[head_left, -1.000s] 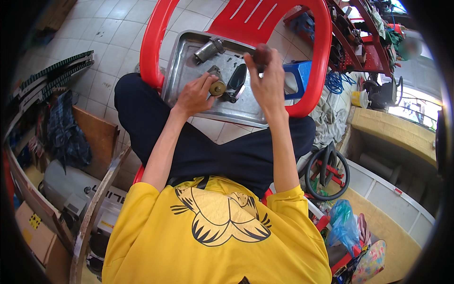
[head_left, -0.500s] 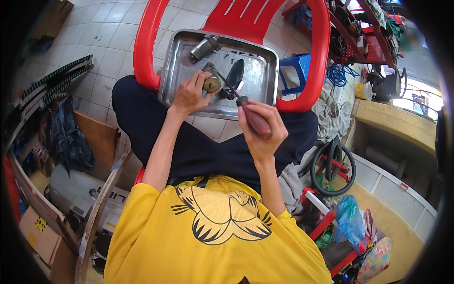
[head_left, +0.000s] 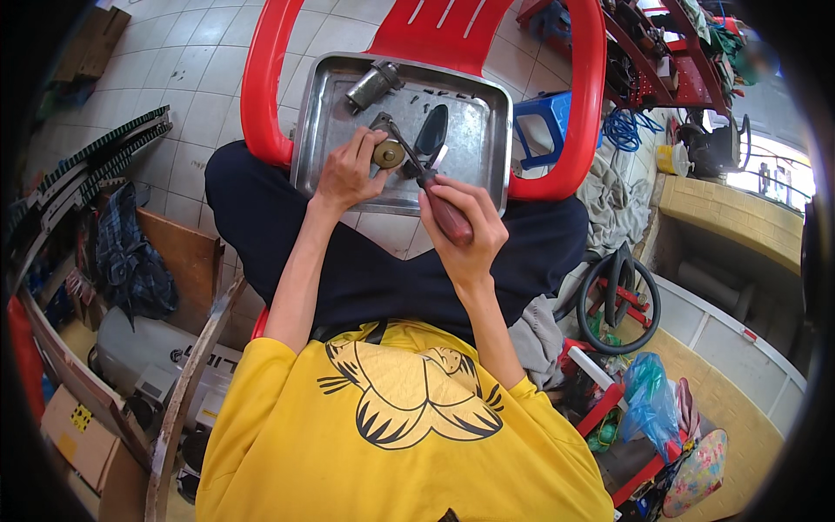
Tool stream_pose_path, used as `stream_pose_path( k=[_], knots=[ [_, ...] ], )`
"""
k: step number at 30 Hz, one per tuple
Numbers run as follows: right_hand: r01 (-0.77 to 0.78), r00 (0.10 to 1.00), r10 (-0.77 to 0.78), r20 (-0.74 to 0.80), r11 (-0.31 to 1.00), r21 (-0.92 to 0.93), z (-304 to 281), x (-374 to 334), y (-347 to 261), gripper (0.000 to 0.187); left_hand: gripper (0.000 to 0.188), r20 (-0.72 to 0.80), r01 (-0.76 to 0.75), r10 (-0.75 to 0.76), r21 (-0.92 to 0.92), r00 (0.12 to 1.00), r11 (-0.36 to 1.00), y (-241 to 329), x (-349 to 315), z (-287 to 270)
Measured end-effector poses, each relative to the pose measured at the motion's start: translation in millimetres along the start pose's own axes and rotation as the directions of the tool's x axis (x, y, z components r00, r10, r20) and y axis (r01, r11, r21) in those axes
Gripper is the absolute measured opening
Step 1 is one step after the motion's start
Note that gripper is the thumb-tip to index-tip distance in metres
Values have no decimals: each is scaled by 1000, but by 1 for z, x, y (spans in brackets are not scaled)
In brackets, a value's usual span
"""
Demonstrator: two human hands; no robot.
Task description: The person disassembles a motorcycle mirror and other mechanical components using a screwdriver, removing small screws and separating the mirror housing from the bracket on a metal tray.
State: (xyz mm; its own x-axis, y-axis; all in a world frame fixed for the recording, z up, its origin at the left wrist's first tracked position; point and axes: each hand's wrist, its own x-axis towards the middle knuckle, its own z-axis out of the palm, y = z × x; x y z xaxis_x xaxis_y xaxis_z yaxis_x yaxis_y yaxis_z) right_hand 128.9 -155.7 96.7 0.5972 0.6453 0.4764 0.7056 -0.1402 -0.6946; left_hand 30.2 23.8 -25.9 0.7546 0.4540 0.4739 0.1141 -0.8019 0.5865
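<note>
My left hand point(head_left: 350, 170) is closed around a metal motor part with a round brass-coloured disc point(head_left: 388, 154), held over the near left of a steel tray point(head_left: 311, 122). In my right hand point(head_left: 465, 228) is a screwdriver point(head_left: 451, 217) with a dark red handle. Its shaft points up and left, and the tip meets the upper edge of the held part. Behind the part, a grey metal cylinder point(head_left: 374, 87) lies in the tray. A dark oval piece point(head_left: 431, 130) rests right of the part, with several small screws point(head_left: 442, 93) beyond it.
The tray sits on a red plastic chair point(head_left: 587, 104) in front of my knees. A blue stool point(head_left: 541, 130) stands right of it. Further right are a red rack point(head_left: 687, 78), a coiled blue cable point(head_left: 624, 132) and black tyres point(head_left: 619, 304). Wooden frames point(head_left: 187, 383) stand at the left.
My right hand and the screwdriver have shifted left and slightly up, bringing the handle nearer the held part. My left hand stays almost in place on the part.
</note>
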Motion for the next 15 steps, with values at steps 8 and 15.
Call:
stream_pose_path(
  k=[8,15],
  knots=[
    [7,1000,-7,-20,1000,-11,1,-1,0,27,56,3,-4,4,6,1000,1000,0,0,0],
    [5,1000,-5,2,1000,-18,3,-4,0,27,57,0,4,-4,0,1000,1000,0,0,0]
  ],
)
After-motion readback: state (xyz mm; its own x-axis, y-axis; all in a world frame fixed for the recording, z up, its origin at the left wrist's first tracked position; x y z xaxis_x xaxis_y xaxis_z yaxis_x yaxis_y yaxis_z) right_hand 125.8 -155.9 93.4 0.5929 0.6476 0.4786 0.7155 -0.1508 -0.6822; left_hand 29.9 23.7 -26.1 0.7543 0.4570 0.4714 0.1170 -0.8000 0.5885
